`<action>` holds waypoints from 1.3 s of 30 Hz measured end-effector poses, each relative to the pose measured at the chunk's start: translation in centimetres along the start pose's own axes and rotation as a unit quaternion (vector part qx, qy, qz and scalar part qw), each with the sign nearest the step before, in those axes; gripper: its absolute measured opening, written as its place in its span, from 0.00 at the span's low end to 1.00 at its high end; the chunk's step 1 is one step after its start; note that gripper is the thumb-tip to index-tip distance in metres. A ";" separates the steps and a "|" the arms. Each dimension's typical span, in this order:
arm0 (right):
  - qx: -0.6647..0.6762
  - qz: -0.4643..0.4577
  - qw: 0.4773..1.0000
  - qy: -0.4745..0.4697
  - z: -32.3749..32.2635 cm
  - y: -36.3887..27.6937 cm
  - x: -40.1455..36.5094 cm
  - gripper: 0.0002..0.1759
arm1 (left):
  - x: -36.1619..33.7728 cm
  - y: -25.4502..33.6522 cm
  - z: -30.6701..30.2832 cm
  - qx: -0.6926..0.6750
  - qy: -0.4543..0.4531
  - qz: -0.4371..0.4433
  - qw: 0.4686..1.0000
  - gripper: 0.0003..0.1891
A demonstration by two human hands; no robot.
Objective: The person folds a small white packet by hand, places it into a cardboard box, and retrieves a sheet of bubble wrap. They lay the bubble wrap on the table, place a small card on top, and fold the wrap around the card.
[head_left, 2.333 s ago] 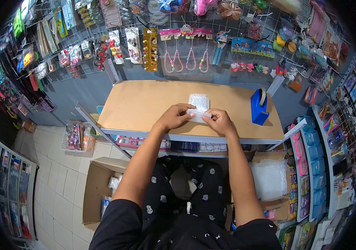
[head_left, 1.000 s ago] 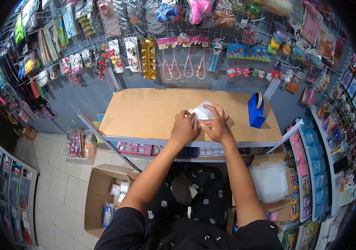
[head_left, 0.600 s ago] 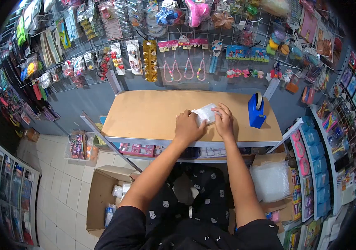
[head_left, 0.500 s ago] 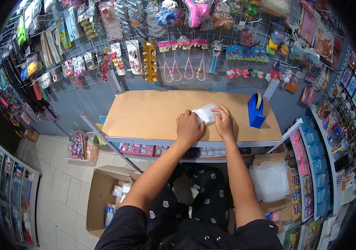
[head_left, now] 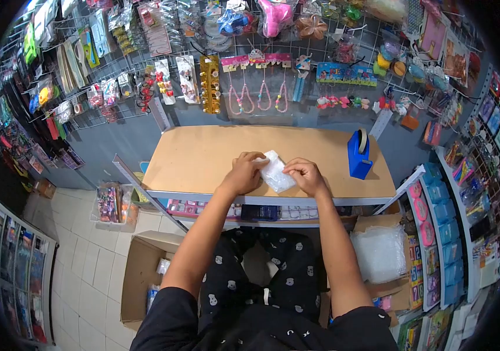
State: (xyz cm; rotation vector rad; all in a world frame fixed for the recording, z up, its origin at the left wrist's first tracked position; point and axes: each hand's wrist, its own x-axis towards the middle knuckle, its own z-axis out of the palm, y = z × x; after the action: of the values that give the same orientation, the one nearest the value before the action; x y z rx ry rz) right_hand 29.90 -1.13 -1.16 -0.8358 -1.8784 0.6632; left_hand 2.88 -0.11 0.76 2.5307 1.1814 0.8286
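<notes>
A small package wrapped in white bubble wrap [head_left: 277, 175] rests on the wooden table [head_left: 203, 155] near its front edge. My left hand [head_left: 246, 174] grips the package's left upper side, thumb and fingers closed on the wrap. On the other side, my right hand [head_left: 305, 174] pinches the package's right edge between thumb and fingers. What lies inside the wrap cannot be made out.
A blue tape dispenser [head_left: 360, 155] stands at the table's right end. On the floor are a cardboard box [head_left: 136, 275] at left and a box with folded bubble wrap [head_left: 379, 254] at right. Packaged accessories hang on the wire rack [head_left: 188, 44] behind.
The package has turned and come slightly left and nearer to me. My left hand has shifted left, and both hands have changed from lying over the package to gripping its sides.
</notes>
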 end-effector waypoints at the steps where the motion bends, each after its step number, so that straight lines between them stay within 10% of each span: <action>1: -0.017 -0.008 1.000 -0.011 0.0 -0.3 0.0 0.09 | -0.1 -0.1 0.3 -0.009 0.000 0.003 1.000 0.27; 23: -0.029 0.025 0.982 -0.185 -2.9 -4.5 -1.8 0.23 | -2.5 0.0 -1.5 -0.043 -0.048 0.115 0.991 0.30; 39: -0.198 -0.129 0.964 -0.119 -0.5 -6.3 -1.1 0.06 | -1.9 -0.5 -1.0 -0.076 -0.044 0.137 0.987 0.23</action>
State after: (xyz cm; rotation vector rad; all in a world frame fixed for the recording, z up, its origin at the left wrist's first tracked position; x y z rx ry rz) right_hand 29.00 -5.88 3.11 -0.7616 -2.3353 0.2329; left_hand 0.97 -1.26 0.62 2.6058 0.7230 0.8229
